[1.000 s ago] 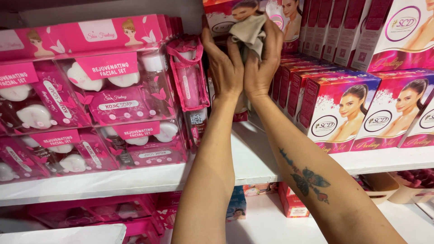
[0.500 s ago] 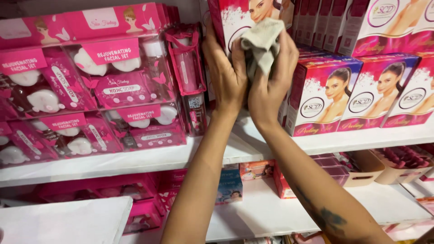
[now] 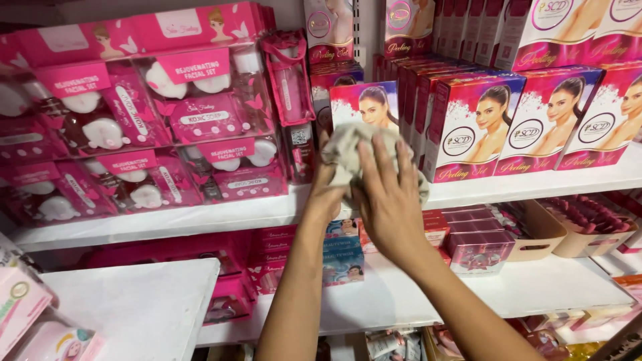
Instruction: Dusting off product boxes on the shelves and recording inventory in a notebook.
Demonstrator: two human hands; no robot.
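Observation:
A pink and white carton with a woman's portrait (image 3: 366, 103) stands at the front edge of the white shelf (image 3: 200, 217). My left hand (image 3: 326, 195) grips the carton's lower left side, partly hidden by a beige cloth (image 3: 342, 144). With its fingers spread, my right hand (image 3: 388, 200) presses the cloth against the lower front of the carton.
Rows of matching cartons (image 3: 535, 120) fill the shelf to the right. Clear pink facial-set packs (image 3: 160, 127) are stacked on the left, with a hanging pink pouch (image 3: 287, 80) beside them. A lower shelf holds small boxes (image 3: 475, 247) and beige trays (image 3: 535, 234). A white counter (image 3: 134, 307) lies at lower left.
Both hands have come down with the carton and cloth, from above the shelf row to the shelf's front edge. The right hand now lies flat over the cloth.

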